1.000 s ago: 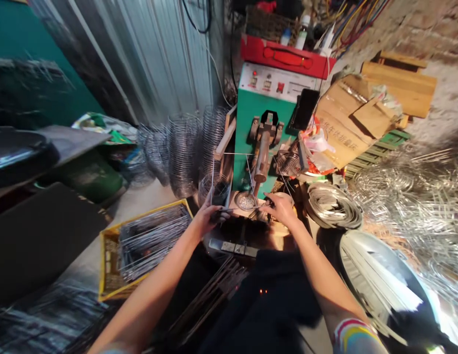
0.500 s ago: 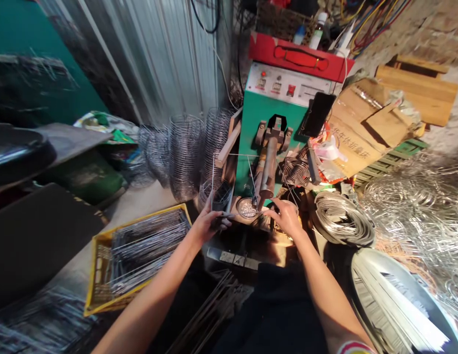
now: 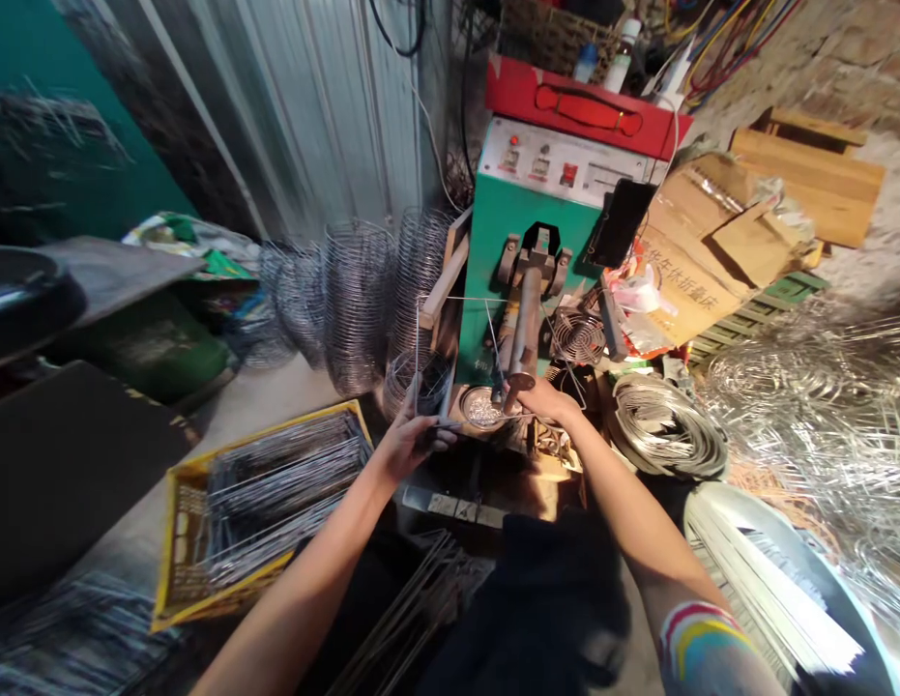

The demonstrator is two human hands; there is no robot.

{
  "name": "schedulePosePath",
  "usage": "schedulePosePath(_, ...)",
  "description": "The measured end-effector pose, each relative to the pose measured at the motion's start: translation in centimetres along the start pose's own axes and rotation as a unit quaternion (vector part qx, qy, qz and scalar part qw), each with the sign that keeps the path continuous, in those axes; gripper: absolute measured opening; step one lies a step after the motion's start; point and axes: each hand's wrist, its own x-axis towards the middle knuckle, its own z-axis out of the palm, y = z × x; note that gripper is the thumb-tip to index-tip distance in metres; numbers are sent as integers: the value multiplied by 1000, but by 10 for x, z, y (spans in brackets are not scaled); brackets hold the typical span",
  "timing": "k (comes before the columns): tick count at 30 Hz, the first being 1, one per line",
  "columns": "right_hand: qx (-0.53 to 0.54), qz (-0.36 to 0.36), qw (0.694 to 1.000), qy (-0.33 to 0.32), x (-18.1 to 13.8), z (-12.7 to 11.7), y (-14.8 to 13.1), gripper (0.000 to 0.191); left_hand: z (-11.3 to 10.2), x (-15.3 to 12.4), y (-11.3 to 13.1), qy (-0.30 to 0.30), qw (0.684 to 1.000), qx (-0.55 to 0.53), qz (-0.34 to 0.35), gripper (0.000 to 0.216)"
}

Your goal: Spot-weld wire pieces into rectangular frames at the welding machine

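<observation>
A thin rectangular wire frame point(image 3: 418, 343) stands upright in front of the green spot-welding machine point(image 3: 485, 232). My left hand point(image 3: 410, 442) is closed around the frame's lower left corner. My right hand point(image 3: 549, 399) is at the lower end of the machine's thick metal arm point(image 3: 526, 324), beside the frame's lower right part. Its fingertips are pressed together and partly hidden by the arm's tip; what they pinch is not clear. Between my hands, under the arm, sits a round dish point(image 3: 464, 411) of small shiny metal bits.
A yellow crate point(image 3: 168, 532) of wire pieces stands at left, with coiled wire cylinders point(image 3: 359, 309) behind it. To the right lie a coil of metal strip point(image 3: 667, 425), a basin point(image 3: 866, 604) with long strips, and heaped wire point(image 3: 841, 406). A phone point(image 3: 624, 222) hangs on the machine.
My right hand has moved left and forward, to the tip of the metal arm. My left hand keeps its hold on the wire frame. The view has shifted slightly.
</observation>
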Motion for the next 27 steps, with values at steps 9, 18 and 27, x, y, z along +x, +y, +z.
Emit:
schedulePosePath(9,57,-13,998,-26,9,3,-15,43,-10,2,-3,-4,1000,-11,10,100)
schedulePosePath(18,72,-28,996,-54,8,-2,-20,37,-11,2,-1,-7,1000,-29,4,102)
schedulePosePath(27,75,-37,995,-54,9,-1,-17,45,-8,3,2,16,999,-27,7,103)
